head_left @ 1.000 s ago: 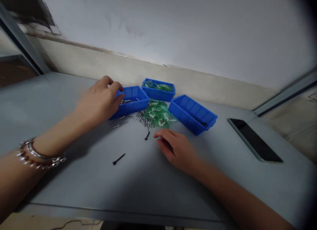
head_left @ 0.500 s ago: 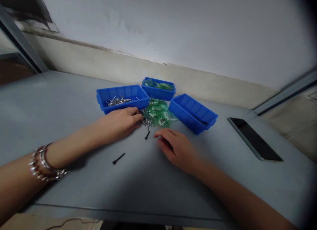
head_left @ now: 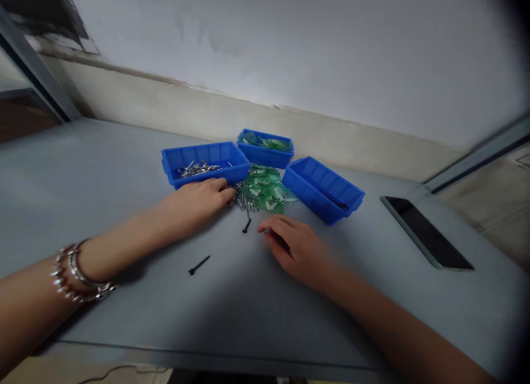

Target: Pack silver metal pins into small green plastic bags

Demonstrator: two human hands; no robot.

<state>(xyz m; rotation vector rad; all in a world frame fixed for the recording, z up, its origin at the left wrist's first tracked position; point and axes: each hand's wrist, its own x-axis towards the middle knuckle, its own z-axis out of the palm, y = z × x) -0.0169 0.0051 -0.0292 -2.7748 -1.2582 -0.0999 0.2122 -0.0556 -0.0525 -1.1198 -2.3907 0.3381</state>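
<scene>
My left hand (head_left: 197, 203) lies palm down on the grey table (head_left: 124, 169), fingertips at a loose pile of silver screws (head_left: 242, 199) beside green plastic packets (head_left: 267, 190). What the fingers pinch is hidden. My right hand (head_left: 296, 246) rests on the table with curled fingers, just right of a black screw (head_left: 247, 225). A second black screw (head_left: 199, 265) lies nearer me. Three blue bins stand behind: the left bin (head_left: 205, 162) holds silver screws, the middle bin (head_left: 265, 147) green packets, the right bin (head_left: 323, 190) a black screw.
A dark phone (head_left: 426, 232) lies flat at the right. A pale wall (head_left: 290, 53) runs behind the bins. Metal frame rails cross the far left (head_left: 33, 69) and right (head_left: 480, 152) corners. The table's front edge is close to me.
My left hand came down from the left blue bin's rim to the silver screw pile on the table. My right hand has stayed almost still.
</scene>
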